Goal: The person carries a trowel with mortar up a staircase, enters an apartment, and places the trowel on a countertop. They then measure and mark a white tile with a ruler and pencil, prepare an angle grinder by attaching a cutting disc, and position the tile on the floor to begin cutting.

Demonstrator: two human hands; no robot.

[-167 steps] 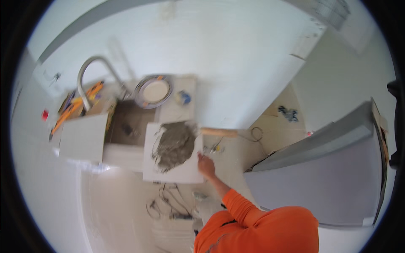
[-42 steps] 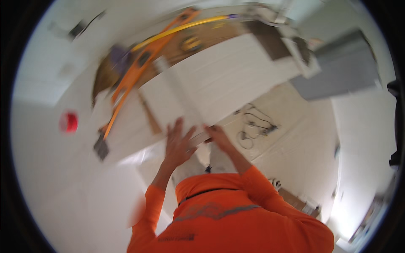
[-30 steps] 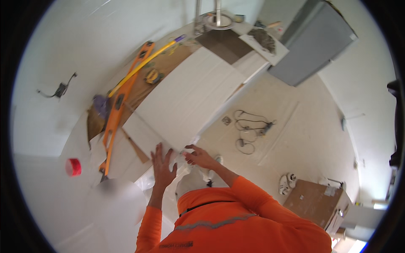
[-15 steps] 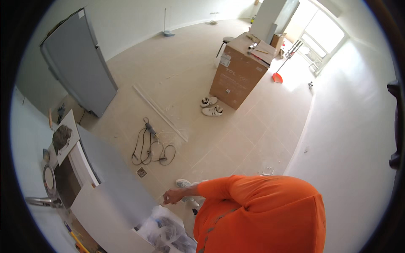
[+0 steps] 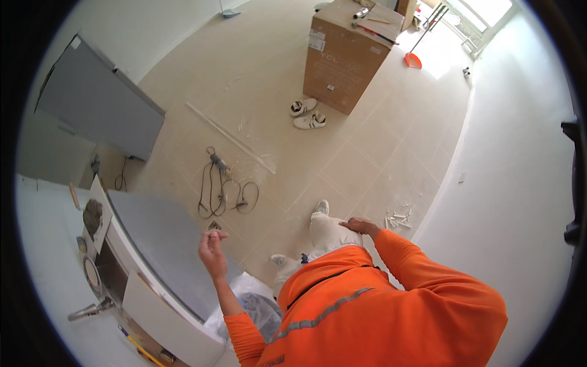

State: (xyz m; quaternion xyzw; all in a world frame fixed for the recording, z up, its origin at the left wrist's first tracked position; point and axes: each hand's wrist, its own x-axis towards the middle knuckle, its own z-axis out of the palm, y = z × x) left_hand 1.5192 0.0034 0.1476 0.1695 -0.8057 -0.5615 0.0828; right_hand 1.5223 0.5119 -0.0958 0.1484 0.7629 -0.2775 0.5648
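Where the desk [image 5: 125,244] runs along the left wall, a white board [image 5: 106,214] at its far end bears grey mortar [image 5: 93,216] in one rough heap: prepared, it seems, but not spread out. Next comes the sink [image 5: 113,272], uncovered, then a white panel [image 5: 159,318] lying on the desk top; whether it is fixed cannot be told. Past the desk's long front edge hangs the left hand [image 5: 213,257], raised, its fingers bunched together with nothing visible between them. Beyond it a corded power tool [image 5: 219,162] lies on the floor [image 5: 342,171], its looped cable a snag underfoot, and clear plastic sheeting [image 5: 254,309] crowds the near side. Farther right, the right hand [image 5: 362,226] rests against the trouser leg [image 5: 327,232]; whether its fingers grip cloth cannot be told. The widest room for moving spans the tiles between cable and right wall [image 5: 489,202], narrowed by white scraps [image 5: 400,217] awaiting clearing.
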